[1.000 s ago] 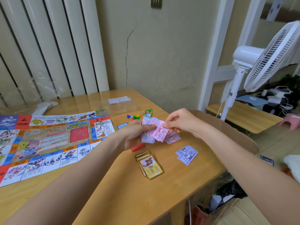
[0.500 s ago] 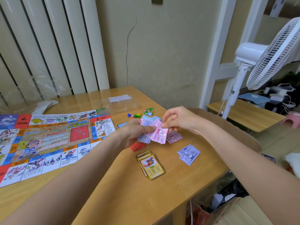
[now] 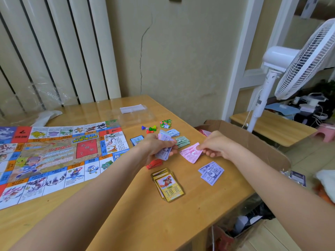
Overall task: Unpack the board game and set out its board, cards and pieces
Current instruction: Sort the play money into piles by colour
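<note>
The colourful game board lies unfolded on the left of the wooden table. My left hand grips a fanned stack of play money. My right hand pinches a few pink notes low over the table, over a pink pile. Purple notes, green notes and blue notes lie in separate piles. A stack of yellow cards sits near the front, a blue card by the board. Coloured pawns stand behind.
A red packet lies under my left wrist. A clear plastic tray and green tokens sit at the back. An open cardboard box stands at the table's right edge, a white fan beyond it.
My right hand has pulled the pink notes out of the stack in my left hand and carried them right and down toward the table.
</note>
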`<move>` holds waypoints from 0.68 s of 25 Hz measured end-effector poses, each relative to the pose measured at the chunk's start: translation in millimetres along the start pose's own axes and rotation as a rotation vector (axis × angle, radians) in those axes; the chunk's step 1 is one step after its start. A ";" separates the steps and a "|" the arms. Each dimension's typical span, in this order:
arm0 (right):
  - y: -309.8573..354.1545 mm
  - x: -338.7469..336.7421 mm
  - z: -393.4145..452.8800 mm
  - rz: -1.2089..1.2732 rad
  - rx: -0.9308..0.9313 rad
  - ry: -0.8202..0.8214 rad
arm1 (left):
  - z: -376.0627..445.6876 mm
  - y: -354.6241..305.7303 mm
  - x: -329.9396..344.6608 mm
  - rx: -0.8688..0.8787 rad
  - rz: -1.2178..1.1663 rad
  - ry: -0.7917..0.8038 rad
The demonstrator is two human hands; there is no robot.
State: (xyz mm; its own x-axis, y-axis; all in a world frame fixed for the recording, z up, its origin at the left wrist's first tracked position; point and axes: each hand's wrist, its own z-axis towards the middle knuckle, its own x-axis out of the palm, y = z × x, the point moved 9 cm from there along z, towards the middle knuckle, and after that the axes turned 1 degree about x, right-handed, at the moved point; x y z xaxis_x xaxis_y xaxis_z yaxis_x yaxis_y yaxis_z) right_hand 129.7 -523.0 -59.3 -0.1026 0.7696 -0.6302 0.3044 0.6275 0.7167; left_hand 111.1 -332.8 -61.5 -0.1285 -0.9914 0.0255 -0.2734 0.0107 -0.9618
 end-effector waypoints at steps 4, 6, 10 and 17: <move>14.3 2.4 5.6 -0.498 -0.143 -0.126 | 6.4 8.3 13.0 -0.071 0.113 0.000; 26.7 -5.3 2.9 -0.625 -0.231 -0.205 | 11.5 8.9 16.0 -0.074 0.159 0.004; 41.7 15.4 -9.0 -0.618 -0.494 0.152 | 17.5 6.6 19.6 -0.072 0.218 0.013; 31.6 34.3 -6.7 -0.710 -0.573 0.316 | 23.2 6.2 27.8 -0.060 0.309 0.014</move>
State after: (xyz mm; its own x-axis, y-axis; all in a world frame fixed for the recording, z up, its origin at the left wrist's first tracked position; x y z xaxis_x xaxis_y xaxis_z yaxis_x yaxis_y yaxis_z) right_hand 129.5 -475.9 -56.3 -0.3601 0.1324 -0.9235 -0.4268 0.8569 0.2892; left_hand 127.9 -363.4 -73.0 -0.2272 -0.9380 -0.2619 -0.2748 0.3197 -0.9068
